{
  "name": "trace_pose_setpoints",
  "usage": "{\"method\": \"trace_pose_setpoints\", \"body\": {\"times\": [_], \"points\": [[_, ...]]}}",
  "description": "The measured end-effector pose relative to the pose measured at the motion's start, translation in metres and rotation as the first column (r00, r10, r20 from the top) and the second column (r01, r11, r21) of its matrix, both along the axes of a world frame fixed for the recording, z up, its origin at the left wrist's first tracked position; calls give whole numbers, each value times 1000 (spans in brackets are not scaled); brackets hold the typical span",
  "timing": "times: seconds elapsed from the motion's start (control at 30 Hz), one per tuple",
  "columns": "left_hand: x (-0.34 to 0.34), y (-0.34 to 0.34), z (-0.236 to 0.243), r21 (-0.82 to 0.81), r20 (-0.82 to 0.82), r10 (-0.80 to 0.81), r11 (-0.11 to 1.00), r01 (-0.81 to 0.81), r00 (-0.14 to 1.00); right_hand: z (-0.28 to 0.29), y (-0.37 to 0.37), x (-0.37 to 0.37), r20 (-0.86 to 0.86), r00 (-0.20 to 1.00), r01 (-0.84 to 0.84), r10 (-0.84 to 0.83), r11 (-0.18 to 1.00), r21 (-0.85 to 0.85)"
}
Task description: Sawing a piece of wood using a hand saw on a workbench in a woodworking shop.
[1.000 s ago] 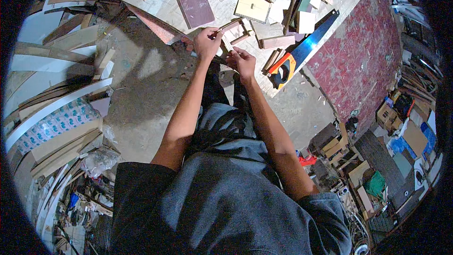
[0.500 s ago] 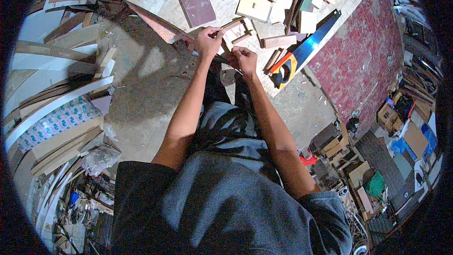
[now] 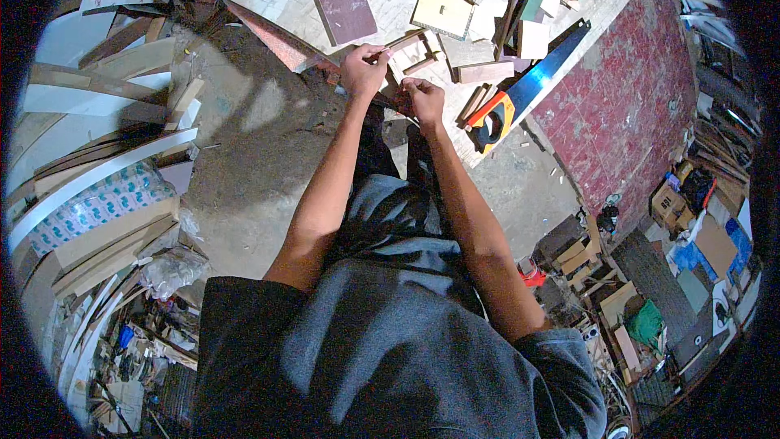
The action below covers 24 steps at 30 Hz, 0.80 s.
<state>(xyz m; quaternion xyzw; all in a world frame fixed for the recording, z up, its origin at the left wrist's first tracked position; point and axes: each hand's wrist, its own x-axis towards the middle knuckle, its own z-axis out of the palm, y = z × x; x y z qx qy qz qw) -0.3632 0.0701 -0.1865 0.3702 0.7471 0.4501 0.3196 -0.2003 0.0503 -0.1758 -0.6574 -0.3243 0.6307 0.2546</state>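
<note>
Right hand point(image 3: 426, 102) moved slightly forward | it and left hand point(image 3: 363, 76) pinched closed on wooden strip point(image 3: 396, 70)

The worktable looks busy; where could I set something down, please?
Bare tabletop shows between the maroon board and the yellow panel, and left of the maroon board. Right of the panel, wood pieces crowd together toward the handsaw.

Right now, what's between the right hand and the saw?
Head view: from right hand to saw, bare tabletop, then a few narrow wood pieces beside its handle.
</note>
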Motion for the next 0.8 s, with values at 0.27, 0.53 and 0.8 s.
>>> {"method": "trace_pose_setpoints", "body": {"times": [0.27, 0.53, 0.8], "points": [[-1, -3, 2, -69, 119, 41, 997, -33, 992, 8, 12, -8, 169, 980, -104, 104, 995, -8], [3, -21, 10, 75, 72, 134, 987, -139, 988, 26, 10, -5, 346, 904, -266, 252, 964, -9], [-8, -81, 66, 19, 307, -433, 893, 449, 848, 93, -28, 44, 294, 877, -448, 381, 869, 210]]}}
